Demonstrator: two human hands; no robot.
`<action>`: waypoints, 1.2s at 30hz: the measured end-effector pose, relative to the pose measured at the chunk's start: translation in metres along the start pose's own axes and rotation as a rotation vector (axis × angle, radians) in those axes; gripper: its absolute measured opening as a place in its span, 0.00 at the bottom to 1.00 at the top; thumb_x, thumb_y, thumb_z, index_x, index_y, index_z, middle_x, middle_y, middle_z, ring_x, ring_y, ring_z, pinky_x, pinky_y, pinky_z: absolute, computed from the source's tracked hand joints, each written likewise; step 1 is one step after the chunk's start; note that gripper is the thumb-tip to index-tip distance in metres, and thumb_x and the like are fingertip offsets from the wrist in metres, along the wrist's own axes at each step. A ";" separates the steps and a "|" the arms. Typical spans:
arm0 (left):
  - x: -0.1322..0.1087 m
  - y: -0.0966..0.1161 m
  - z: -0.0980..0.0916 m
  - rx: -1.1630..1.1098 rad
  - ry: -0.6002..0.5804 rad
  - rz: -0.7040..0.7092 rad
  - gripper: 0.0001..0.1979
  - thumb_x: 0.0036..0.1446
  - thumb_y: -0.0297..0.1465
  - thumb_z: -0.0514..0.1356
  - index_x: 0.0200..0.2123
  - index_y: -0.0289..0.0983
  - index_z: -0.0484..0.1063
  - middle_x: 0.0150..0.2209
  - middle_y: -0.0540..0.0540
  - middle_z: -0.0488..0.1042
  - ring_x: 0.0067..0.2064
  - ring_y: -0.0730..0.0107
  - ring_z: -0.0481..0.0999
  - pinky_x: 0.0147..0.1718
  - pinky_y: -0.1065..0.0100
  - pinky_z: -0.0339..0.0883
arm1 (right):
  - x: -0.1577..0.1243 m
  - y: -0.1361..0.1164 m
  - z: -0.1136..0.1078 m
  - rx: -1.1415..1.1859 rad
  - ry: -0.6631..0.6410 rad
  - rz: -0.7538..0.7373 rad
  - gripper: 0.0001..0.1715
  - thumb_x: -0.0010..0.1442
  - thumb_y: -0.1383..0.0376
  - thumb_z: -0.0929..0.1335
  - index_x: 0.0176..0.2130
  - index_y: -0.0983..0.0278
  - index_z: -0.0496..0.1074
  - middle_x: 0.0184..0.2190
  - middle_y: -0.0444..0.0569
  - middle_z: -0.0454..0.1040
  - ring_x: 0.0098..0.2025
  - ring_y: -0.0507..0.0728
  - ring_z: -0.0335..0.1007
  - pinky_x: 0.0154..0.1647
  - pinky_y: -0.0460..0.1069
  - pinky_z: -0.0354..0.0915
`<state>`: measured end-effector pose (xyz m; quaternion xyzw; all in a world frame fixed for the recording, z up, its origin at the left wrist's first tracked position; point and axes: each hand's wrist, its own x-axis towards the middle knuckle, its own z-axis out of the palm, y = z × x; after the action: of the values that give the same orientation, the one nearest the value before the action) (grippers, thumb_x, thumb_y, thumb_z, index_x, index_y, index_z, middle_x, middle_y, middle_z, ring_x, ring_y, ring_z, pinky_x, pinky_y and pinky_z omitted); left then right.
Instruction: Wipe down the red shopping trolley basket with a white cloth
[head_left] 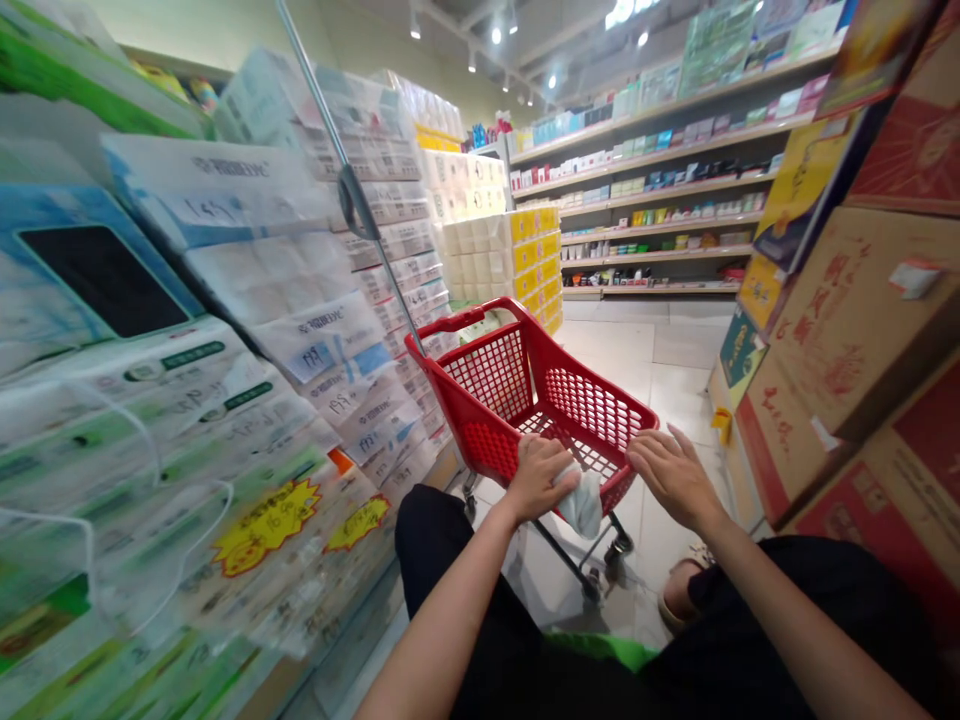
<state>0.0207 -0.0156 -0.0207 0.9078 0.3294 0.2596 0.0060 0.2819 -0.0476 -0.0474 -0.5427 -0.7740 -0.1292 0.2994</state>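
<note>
A red plastic shopping cart (pixel 600 385) with a lattice basket stands in front of my knees, and its basket holds nothing that I can see. My left hand (pixel 536 476) is at the near rim of the basket, closed on a crumpled whitish cloth (pixel 583 503) that hangs down outside the rim. At the near right corner of the cart, my right hand (pixel 669 472) has its fingers stretched out, the tips at the rim. It holds nothing.
Tall stacks of wrapped tissue packs (pixel 300 300) rise on the left, with a phone (pixel 105 278) among them. A metal pole (pixel 322 100) stands by the cart. Cardboard cartons (pixel 862 310) line the right. Shelves of small goods (pixel 660 180) fill the back.
</note>
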 end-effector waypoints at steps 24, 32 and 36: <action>-0.021 0.053 0.035 0.298 0.101 -0.067 0.19 0.63 0.39 0.52 0.53 0.36 0.62 0.46 0.42 0.69 0.49 0.58 0.67 0.61 0.49 0.52 | -0.011 -0.033 -0.002 -0.058 -0.067 -0.043 0.08 0.60 0.60 0.63 0.39 0.60 0.63 0.39 0.50 0.67 0.50 0.63 0.57 0.55 0.58 0.53; -0.008 -0.012 -0.004 0.181 -0.177 0.411 0.19 0.67 0.43 0.47 0.48 0.38 0.68 0.46 0.44 0.72 0.48 0.63 0.69 0.58 0.57 0.54 | -0.026 -0.019 -0.015 0.091 -0.101 -0.079 0.09 0.61 0.58 0.64 0.39 0.60 0.64 0.40 0.48 0.69 0.47 0.60 0.60 0.54 0.58 0.52; 0.006 -0.046 -0.014 0.114 -0.158 0.321 0.17 0.68 0.38 0.45 0.49 0.40 0.69 0.52 0.45 0.70 0.55 0.64 0.65 0.62 0.57 0.49 | -0.029 -0.021 -0.023 0.126 -0.107 -0.070 0.10 0.62 0.58 0.62 0.42 0.60 0.65 0.43 0.49 0.70 0.49 0.61 0.60 0.54 0.58 0.52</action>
<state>-0.0094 0.0218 -0.0139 0.9652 0.1929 0.1660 -0.0610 0.2768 -0.0898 -0.0444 -0.5015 -0.8140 -0.0617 0.2865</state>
